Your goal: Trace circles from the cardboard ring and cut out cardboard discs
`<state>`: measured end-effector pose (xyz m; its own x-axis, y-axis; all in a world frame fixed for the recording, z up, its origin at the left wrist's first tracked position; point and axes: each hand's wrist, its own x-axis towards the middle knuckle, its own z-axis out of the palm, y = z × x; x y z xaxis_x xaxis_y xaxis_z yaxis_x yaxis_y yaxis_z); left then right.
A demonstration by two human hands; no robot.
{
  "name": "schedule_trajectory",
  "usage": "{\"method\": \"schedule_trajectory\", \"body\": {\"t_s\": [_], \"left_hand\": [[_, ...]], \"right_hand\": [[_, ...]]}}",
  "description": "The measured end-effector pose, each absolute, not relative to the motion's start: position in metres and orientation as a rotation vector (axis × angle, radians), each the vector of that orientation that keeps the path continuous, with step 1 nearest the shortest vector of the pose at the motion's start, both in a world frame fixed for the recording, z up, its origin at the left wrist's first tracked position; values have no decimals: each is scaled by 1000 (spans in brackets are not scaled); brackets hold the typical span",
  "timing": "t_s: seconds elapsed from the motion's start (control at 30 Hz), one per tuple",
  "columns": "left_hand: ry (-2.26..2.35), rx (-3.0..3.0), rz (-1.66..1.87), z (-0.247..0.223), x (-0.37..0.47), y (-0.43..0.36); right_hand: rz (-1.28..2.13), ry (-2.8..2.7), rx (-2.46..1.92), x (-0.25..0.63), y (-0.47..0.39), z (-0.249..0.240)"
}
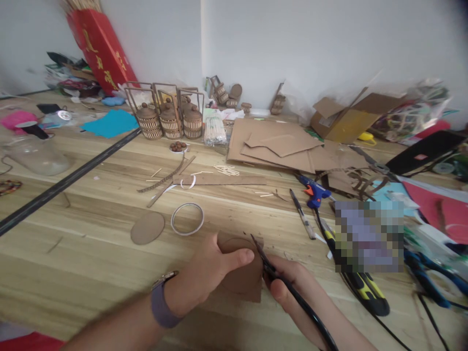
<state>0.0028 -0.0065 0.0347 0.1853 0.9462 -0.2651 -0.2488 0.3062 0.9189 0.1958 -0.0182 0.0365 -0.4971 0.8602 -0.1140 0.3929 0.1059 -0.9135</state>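
A brown cardboard piece (243, 278) with a round line drawn on it is gripped by my left hand (215, 265), the thumb lying across its face. My right hand (292, 282) holds black-handled scissors (281, 278), whose blades lie at the piece's upper right edge. Part of the right fingers hides behind the handles. Up and to the left, a cut cardboard disc (147, 228) lies flat beside a roll of tape (187, 219).
Cardboard strips (219, 180), short sticks (226, 169) and a pen (302, 214) lie ahead. To the right are a blue glue gun (316, 191) and a yellow-black utility knife (365, 287). Small lidded baskets (171, 122) and cardboard sheets (270, 139) stand farther back.
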Motion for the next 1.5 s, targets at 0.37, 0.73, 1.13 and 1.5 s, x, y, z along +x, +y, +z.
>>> {"method": "schedule_trajectory", "body": {"t_s": [0.37, 0.73, 1.13, 1.5], "left_hand": [[1003, 892, 989, 37, 2, -6], [1100, 871, 960, 36, -1, -6], [995, 933, 971, 39, -1, -6], [956, 1008, 951, 44, -1, -5]], "right_hand": [[1338, -2008, -1252, 203, -19, 33], [1337, -1996, -1250, 200, -15, 37], [1308, -2085, -1190, 204, -11, 41], [1438, -2036, -1165, 208, -10, 36]]}}
